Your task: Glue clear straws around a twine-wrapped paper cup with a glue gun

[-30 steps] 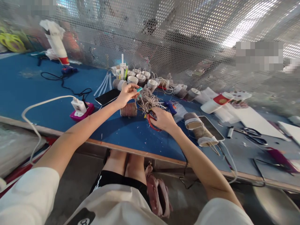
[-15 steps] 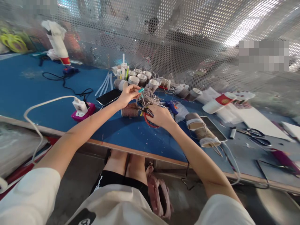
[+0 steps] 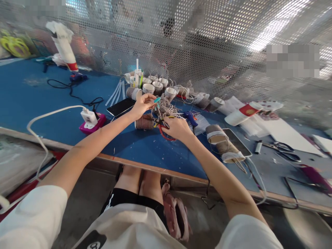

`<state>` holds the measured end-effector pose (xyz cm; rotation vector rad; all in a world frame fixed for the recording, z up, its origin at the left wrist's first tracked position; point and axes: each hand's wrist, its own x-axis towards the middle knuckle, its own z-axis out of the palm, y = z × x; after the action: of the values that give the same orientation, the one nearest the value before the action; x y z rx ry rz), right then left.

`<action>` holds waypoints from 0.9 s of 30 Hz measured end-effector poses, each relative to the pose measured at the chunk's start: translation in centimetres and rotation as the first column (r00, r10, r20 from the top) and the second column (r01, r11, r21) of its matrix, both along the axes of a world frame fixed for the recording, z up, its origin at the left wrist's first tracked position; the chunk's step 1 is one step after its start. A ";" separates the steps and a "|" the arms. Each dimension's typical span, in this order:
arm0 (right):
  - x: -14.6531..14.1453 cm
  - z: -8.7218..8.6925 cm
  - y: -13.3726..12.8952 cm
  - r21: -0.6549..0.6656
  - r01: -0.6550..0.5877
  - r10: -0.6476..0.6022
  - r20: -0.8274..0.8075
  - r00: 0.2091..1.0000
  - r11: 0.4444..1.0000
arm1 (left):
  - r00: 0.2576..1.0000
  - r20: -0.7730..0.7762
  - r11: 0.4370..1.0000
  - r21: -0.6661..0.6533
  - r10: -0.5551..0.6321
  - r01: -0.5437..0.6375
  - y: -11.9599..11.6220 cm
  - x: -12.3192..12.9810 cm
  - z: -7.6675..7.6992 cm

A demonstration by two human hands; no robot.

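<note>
My left hand [image 3: 144, 103] is closed in a pinch at the centre of the table, with a small turquoise piece [image 3: 157, 100] at its fingertips. Just below and to the right, my right hand [image 3: 177, 127] grips pliers with red and yellow handles [image 3: 166, 136]. Their dark head points left, towards the space under my left fingertips. Behind both hands lies a tangled heap of greyish-brown cord [image 3: 167, 105]. A spool of brown cord [image 3: 144, 122] rests on its side under my left hand. What lies between the plier jaws is too small to make out.
Several cord-wrapped cups [image 3: 148, 89] stand behind the heap. A black phone [image 3: 120, 107] and a magenta power block [image 3: 92, 124] are at left. To the right are a blue glue gun [image 3: 191, 119], cord spools [image 3: 228, 149] and scissors [image 3: 284, 147]. A perforated metal screen [image 3: 181, 41] borders the back.
Both hands stay almost in place. The pliers have turned slightly, and more of their yellow handle shows by my right fingers. The turquoise piece is still at my left fingertips.
</note>
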<state>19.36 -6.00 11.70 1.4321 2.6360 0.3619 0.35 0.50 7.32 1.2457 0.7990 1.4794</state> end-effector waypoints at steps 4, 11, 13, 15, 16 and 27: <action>0.0 -0.1 0.0 -0.010 0.019 -0.018 0.017 1.000 1.000 | 1.000 -0.004 1.000 -0.006 0.010 -0.010 0.0 0.0 -0.1; -0.3 0.0 0.0 -0.003 0.017 -0.017 0.017 1.000 1.000 | 1.000 -0.003 1.000 -0.003 0.002 -0.002 0.1 0.0 -0.1; -0.4 0.0 0.0 -0.001 0.005 -0.005 0.011 1.000 1.000 | 1.000 -0.001 1.000 0.000 0.002 -0.002 0.1 0.0 0.0; -0.5 -0.1 0.0 -0.001 -0.005 0.005 0.013 1.000 1.000 | 1.000 -0.010 1.000 0.007 0.004 -0.004 0.1 0.0 0.0; -0.5 -0.1 0.0 0.002 -0.006 0.006 0.018 1.000 1.000 | 1.000 -0.015 1.000 0.011 0.005 -0.005 0.1 0.0 0.0; -0.3 -0.3 0.1 0.010 0.028 -0.029 0.065 0.997 1.000 | 0.999 -0.050 1.000 0.028 0.004 -0.003 -0.1 0.1 0.1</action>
<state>19.08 -5.90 11.37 1.4342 2.5638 0.4112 0.43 0.43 7.39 1.3069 0.8162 1.4720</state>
